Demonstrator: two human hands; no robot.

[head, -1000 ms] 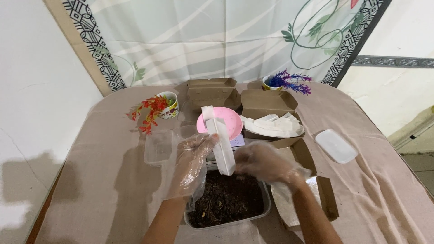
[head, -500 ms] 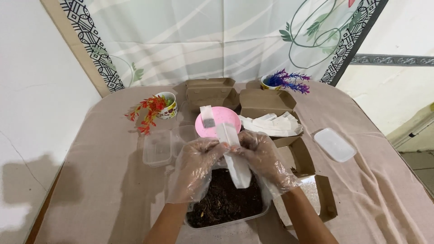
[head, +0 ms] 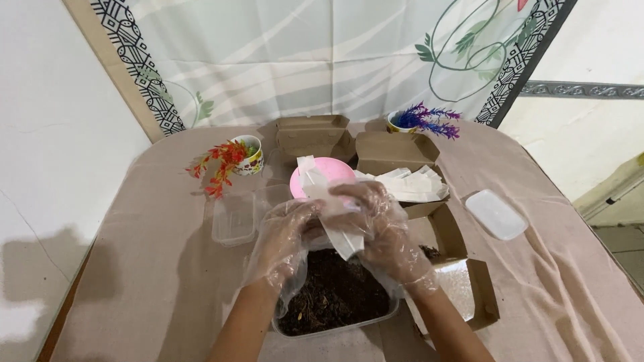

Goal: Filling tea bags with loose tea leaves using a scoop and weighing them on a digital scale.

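Note:
Both my hands wear loose clear plastic gloves. My left hand (head: pixel 285 234) and my right hand (head: pixel 382 228) together grip a long white paper packet (head: pixel 315 184), tilted with its top end toward the far left. They hold it above a clear plastic tub of dark soil (head: pixel 335 295) at the near middle of the table. A pink bowl (head: pixel 329 171) sits just behind the packet.
An open brown cardboard box (head: pixel 396 151) holds several more white packets (head: pixel 416 184). Another brown box (head: pixel 312 134) stands behind. An empty clear tub (head: pixel 235 218) and a white lid (head: pixel 496 214) lie at the sides. Cups with red (head: pixel 231 157) and purple (head: pixel 422 121) artificial plants stand at the back.
My hands have come closer together around the packet, and it has tilted more, with its lower end lower over the soil tub.

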